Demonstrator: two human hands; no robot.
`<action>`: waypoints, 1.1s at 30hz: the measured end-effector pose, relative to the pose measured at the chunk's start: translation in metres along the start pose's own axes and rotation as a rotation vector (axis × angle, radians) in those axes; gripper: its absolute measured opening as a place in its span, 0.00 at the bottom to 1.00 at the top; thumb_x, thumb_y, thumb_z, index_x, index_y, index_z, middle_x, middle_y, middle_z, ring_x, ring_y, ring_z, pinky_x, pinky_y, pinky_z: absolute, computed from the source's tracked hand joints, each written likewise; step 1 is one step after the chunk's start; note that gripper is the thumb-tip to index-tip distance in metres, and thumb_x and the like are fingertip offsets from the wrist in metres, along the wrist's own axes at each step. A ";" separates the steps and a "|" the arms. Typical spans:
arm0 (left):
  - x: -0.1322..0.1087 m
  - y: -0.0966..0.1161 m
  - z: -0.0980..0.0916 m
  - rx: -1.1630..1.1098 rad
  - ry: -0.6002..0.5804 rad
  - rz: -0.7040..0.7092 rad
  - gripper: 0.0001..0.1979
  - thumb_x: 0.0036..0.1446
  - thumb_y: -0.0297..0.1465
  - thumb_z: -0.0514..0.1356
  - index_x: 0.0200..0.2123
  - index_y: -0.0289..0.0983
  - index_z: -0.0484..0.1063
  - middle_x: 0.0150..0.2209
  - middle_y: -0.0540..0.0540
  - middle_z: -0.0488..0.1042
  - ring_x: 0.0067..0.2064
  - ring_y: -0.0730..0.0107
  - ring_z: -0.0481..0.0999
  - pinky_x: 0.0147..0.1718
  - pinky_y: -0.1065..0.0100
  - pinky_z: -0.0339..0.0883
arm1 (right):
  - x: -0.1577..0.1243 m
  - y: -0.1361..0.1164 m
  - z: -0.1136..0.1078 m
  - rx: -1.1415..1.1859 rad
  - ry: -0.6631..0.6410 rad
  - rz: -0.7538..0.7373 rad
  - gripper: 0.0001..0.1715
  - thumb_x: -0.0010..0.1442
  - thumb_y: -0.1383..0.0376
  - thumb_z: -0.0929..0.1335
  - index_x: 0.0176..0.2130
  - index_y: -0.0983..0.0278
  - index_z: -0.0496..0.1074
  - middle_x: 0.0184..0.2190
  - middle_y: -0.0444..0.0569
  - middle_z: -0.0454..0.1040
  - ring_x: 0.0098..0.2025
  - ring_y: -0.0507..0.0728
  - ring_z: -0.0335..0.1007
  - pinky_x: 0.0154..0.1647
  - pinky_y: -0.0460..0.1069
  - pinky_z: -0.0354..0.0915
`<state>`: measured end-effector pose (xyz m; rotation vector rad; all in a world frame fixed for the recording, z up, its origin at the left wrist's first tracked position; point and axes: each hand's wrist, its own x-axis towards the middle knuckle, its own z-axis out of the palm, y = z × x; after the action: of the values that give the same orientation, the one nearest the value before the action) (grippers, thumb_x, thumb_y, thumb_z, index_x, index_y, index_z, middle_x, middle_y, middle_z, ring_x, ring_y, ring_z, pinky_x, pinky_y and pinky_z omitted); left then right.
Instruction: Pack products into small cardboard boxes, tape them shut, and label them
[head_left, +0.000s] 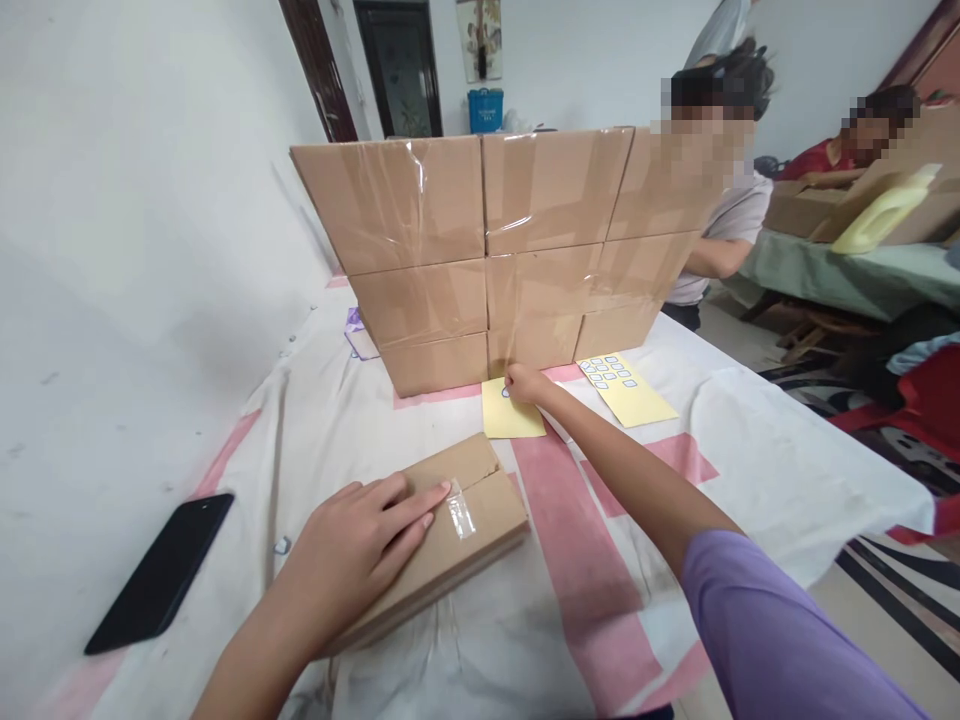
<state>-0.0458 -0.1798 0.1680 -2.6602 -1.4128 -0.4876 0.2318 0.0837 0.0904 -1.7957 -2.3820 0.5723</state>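
My left hand [375, 535] lies on top of a small cardboard box [480, 505], fingers stretched out, one fingertip near a strip of clear tape. Farther forward, my right hand [525, 384] is closed over the upper edge of a yellow sheet [514, 420], close to the foot of a cardboard wall [420, 300]. A small blue-outlined shape shows beside its fingertips. What the fingers grip, if anything, is hidden. To the right lies another yellow sheet [645, 400] bearing several small white shapes outlined in blue.
A black phone [161, 575] rests at the left on the white and pink tablecloth [600, 660]. Behind the cardboard wall's right end is a person [724, 235]. Another person [817, 160] sits at a farther table with a yellow bottle [885, 215]. A red chair [922, 400] stands right.
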 end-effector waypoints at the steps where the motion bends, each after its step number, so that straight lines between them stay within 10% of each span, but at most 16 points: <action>1: 0.000 0.000 -0.001 0.000 -0.010 0.002 0.19 0.71 0.37 0.50 0.59 0.52 0.74 0.37 0.49 0.76 0.32 0.71 0.75 0.32 0.67 0.66 | -0.003 0.000 -0.001 0.036 0.035 -0.017 0.19 0.69 0.58 0.69 0.55 0.65 0.72 0.54 0.54 0.73 0.51 0.60 0.74 0.51 0.59 0.73; 6: -0.001 -0.001 -0.003 0.024 -0.035 0.012 0.20 0.72 0.37 0.49 0.60 0.52 0.73 0.37 0.48 0.76 0.32 0.69 0.75 0.32 0.67 0.67 | -0.031 -0.006 0.000 0.265 0.187 -0.174 0.04 0.63 0.71 0.69 0.40 0.66 0.70 0.43 0.52 0.75 0.43 0.55 0.72 0.45 0.50 0.67; 15: 0.000 0.001 -0.003 0.002 -0.083 -0.062 0.20 0.72 0.41 0.48 0.58 0.53 0.75 0.44 0.47 0.78 0.37 0.67 0.78 0.35 0.66 0.69 | -0.119 -0.004 0.018 0.879 0.143 -0.431 0.11 0.60 0.60 0.68 0.37 0.61 0.62 0.27 0.38 0.64 0.28 0.50 0.62 0.30 0.46 0.58; 33: 0.005 0.021 -0.020 -0.034 -0.114 -0.195 0.20 0.70 0.45 0.50 0.56 0.50 0.76 0.40 0.49 0.78 0.35 0.70 0.76 0.34 0.69 0.65 | -0.179 -0.010 0.008 1.283 0.001 -0.675 0.19 0.63 0.56 0.74 0.47 0.61 0.67 0.30 0.41 0.76 0.24 0.48 0.65 0.28 0.46 0.63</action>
<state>-0.0304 -0.1921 0.1898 -2.6280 -1.7226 -0.3835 0.2733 -0.0892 0.1120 -0.4208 -1.6317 1.4484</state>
